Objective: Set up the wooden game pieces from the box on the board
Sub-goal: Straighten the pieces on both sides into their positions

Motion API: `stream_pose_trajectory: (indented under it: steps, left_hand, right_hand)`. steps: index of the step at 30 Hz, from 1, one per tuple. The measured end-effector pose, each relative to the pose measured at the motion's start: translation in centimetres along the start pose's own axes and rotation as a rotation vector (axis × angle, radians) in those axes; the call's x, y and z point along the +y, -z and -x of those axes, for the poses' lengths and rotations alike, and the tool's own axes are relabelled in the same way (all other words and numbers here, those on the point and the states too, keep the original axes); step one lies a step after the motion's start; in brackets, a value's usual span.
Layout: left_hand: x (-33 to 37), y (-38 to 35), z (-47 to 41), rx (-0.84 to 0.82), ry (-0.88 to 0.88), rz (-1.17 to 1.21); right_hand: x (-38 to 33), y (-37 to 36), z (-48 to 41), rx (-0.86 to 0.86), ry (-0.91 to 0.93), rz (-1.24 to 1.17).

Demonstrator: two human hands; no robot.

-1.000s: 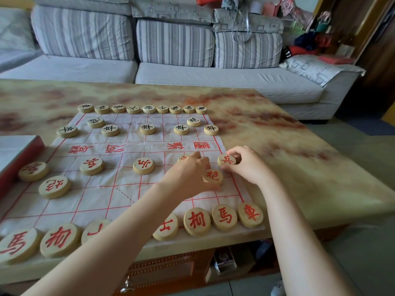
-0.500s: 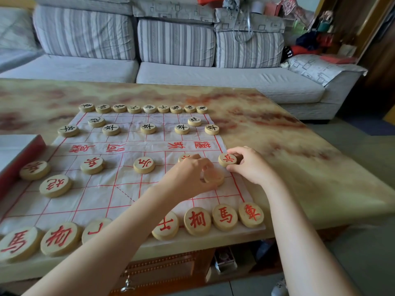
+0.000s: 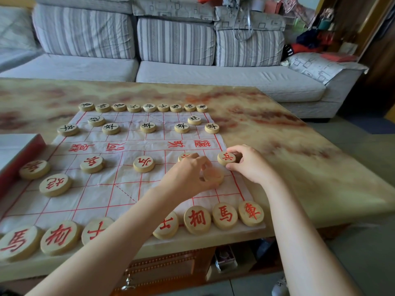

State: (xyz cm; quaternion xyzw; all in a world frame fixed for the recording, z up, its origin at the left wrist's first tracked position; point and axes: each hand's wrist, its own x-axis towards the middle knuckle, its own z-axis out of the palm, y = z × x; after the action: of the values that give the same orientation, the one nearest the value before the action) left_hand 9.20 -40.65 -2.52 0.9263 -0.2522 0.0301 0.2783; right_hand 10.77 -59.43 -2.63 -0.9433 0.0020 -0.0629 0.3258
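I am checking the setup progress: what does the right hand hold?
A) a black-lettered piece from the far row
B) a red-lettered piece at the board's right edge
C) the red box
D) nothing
B: the right hand pinches a red-lettered piece on the right edge line of the board; the left hand grips another piece beside it.

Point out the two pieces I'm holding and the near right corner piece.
blurred held piece (image 3: 213, 175), head view, its top face.
red-marked held piece (image 3: 226, 159), head view, its red character.
corner piece (image 3: 251, 213), head view, its red character.
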Motion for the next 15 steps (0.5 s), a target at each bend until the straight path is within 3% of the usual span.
stream_pose_trajectory:
  steps: [15]
  left_hand:
    - [-0.04,-0.2,-0.01,-0.005,0.019,0.022]
  right_hand:
    - [-0.61,0.33,0.5,-0.024,-0.024,0.03]
